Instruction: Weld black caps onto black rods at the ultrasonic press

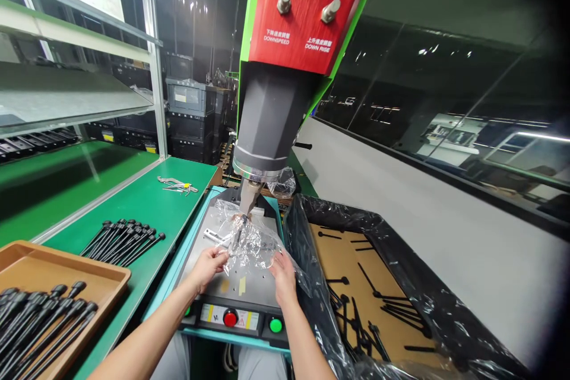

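Observation:
A sheet of clear plastic film (pixel 256 243) lies crumpled over the machine's metal plate (pixel 200 255), beneath the welding horn (pixel 249 197). My left hand (pixel 211 267) pinches the film's left edge, and my right hand (pixel 282 270) has its fingers closed on the right edge. Under the film, below the horn tip, a dark part shows, though its shape is blurred by the plastic. A slotted metal bracket (pixel 215 237) sits on the plate just beyond my left hand.
Black rods (pixel 124 241) lie on the green table (pixel 189 173) at left, near pliers (pixel 177 184). More fill a brown tray (pixel 119 273). A plastic-lined box (pixel 378 219) at right holds scattered rods. Red (pixel 230 317) and green (pixel 275 325) buttons line the machine's front.

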A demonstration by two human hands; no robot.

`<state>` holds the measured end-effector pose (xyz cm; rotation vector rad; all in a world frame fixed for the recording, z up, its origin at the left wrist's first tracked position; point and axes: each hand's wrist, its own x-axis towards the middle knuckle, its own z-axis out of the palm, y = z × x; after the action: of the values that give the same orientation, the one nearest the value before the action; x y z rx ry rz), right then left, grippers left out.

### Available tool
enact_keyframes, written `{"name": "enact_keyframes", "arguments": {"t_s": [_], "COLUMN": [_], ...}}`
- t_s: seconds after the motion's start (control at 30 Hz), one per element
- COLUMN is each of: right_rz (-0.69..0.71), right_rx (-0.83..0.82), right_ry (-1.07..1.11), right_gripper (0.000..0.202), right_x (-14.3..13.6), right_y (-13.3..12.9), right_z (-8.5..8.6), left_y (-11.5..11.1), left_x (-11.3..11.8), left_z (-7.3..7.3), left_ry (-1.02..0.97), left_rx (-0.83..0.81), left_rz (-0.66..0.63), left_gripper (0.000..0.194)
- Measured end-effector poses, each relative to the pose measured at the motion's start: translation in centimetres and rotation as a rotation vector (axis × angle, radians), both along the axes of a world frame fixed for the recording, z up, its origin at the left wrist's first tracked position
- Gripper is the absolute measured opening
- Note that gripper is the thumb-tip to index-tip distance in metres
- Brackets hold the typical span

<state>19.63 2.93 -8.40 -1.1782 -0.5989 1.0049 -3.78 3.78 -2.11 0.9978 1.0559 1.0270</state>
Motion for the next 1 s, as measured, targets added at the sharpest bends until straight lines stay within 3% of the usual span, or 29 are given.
{"name": "enact_keyframes", "arguments": {"t_s": [0.23, 0.53, 0.83, 1.0], "right_rz": [-0.057, 0.113, 0.218, 0.298], "right_rx": [0.02, -0.1, 0.015, -0.038], "right_ry": [0.382, 0.143, 0.107, 0.003], "right_gripper": [0.083, 0.063, 0.066, 0.055], "right_x": [0.8, -0.6, -0.9, -1.3], "right_y": [-0.5, -2.3, -1.2, -1.8], "right_z": [1.2, -1.3, 2.2, 1.3], "left_y": [0.0, 0.0, 0.0, 0.0], "left_x": [0.7, 0.6, 0.4, 0.5], "left_z": [0.5, -0.3, 0.1, -0.2], "left_ry": [0.01, 0.019, 0.026, 0.042], "left_rx": [0.015, -0.016, 0.003, -0.022], "left_rz": [0.014, 0.034, 0.057, 0.025], "left_gripper": [0.037, 0.038, 0.041, 0.042]}}
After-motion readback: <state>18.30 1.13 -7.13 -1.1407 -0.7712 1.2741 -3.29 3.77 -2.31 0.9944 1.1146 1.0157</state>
